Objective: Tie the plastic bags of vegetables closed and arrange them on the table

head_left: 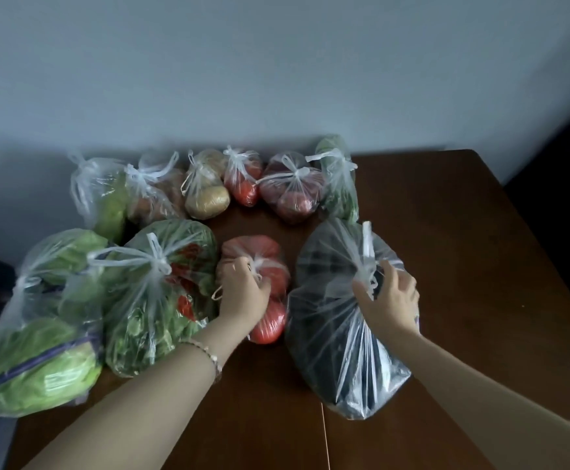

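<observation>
Your left hand (242, 293) is curling its fingers around the knotted neck of the tomato bag (263, 290), pinching the knot from above, with a beaded bracelet (208, 354) sitting on that wrist. The bag is lying directly under the hand, its long axis running from you toward the wall, knot facing up. Your right hand (390, 296) is closing its fingers on the gathered neck of the dark vegetable bag (331, 334), whose handle loops are sticking up just left of your fingers; this bag is stretching from near you away toward the wall, touching or nearly touching the tomato bag. Left of your left hand the leafy greens bag (161, 300) and lettuce bag (39, 351) are lying tied. Along the wall, a row of tied bags (208, 184) is sitting on the brown table (446, 232).
</observation>
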`<state>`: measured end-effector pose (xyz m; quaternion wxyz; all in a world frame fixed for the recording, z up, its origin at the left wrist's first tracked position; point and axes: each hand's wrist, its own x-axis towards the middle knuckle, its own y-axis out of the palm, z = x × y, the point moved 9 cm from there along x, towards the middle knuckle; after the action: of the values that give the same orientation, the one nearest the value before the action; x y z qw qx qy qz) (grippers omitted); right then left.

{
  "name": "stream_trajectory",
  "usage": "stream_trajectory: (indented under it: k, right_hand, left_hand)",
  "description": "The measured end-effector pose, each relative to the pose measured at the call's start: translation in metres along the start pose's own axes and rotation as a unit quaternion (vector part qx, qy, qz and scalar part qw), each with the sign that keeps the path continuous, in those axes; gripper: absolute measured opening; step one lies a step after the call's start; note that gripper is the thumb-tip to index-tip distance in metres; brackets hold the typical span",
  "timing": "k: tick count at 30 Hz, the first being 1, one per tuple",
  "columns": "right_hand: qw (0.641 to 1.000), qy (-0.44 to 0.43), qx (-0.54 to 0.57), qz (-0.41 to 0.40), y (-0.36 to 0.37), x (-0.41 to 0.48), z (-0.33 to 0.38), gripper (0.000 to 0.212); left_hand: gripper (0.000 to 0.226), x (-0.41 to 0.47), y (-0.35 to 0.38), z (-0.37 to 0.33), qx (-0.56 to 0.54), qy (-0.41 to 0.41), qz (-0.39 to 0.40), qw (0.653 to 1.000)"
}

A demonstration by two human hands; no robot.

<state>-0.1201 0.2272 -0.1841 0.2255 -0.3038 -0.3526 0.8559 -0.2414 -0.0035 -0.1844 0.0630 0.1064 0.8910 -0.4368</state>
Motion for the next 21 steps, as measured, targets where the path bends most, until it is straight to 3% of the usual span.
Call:
stream_trajectory:
  k: [3,5,8,17,21]
  right_hand:
    - [0.988,0.156,0.008,-0.016,0.011,-0.027,-0.047,0.096]
    - [0.979,0.201,0.030,0.021,0.030,-0.037,-0.062,0.110]
    - [0.980,0.197,0.017,0.027,0.042,-0.035,-0.064,0.122]
    - [0.988,0.140,-0.025,0.063,0.038,-0.020,-0.058,0.116]
    - [0.976,0.135,-0.142,0.093,0.031,-0.026,-0.051,0.105]
  left_hand:
    - [0.075,-0.022,0.019,0.007,0.173,0.061,0.050,0.982]
    - [0.077,-0.032,0.034,0.009,0.233,0.105,0.080,0.963]
    - [0.073,-0.037,0.049,0.017,0.253,0.107,0.124,0.954]
    - [0.068,-0.036,0.046,0.020,0.267,0.108,0.169,0.943]
    - [0.064,-0.039,0.034,0.015,0.323,0.055,0.222,0.918]
